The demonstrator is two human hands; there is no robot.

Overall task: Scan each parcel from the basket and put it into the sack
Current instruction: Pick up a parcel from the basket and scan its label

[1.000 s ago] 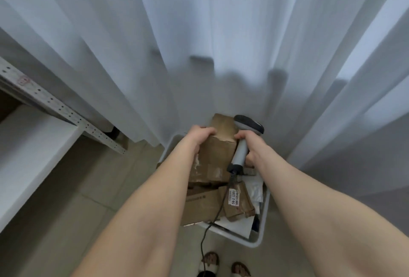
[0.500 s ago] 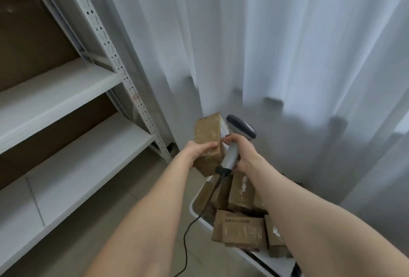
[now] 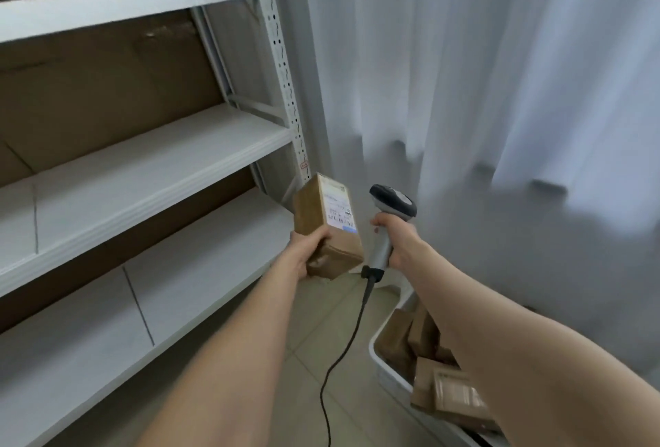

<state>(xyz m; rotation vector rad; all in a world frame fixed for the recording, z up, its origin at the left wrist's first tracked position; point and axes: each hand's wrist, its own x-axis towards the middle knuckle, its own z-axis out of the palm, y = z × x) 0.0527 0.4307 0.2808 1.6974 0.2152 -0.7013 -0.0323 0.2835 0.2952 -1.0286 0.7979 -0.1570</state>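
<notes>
My left hand (image 3: 308,246) grips the lower end of a brown cardboard parcel (image 3: 326,221), held up with its white shipping label facing right. Just to its right, my right hand (image 3: 396,241) grips the handle of a grey barcode scanner (image 3: 387,221) whose dark head tilts toward the label. A small gap separates scanner and parcel. The scanner's black cable (image 3: 344,350) hangs down to the floor. The white basket (image 3: 384,362) sits at the lower right with several brown parcels inside, partly hidden by my right forearm. No sack is in view.
A white metal shelving unit (image 3: 150,157) fills the left side, with brown cardboard behind its shelves. Pale curtains (image 3: 482,89) hang across the back and right. Tiled floor (image 3: 321,311) lies between the shelves and the basket.
The view has swung left and up from the basket toward the shelves. The parcel has been lifted out and turned label-side to the scanner, and the two hands have moved slightly apart.
</notes>
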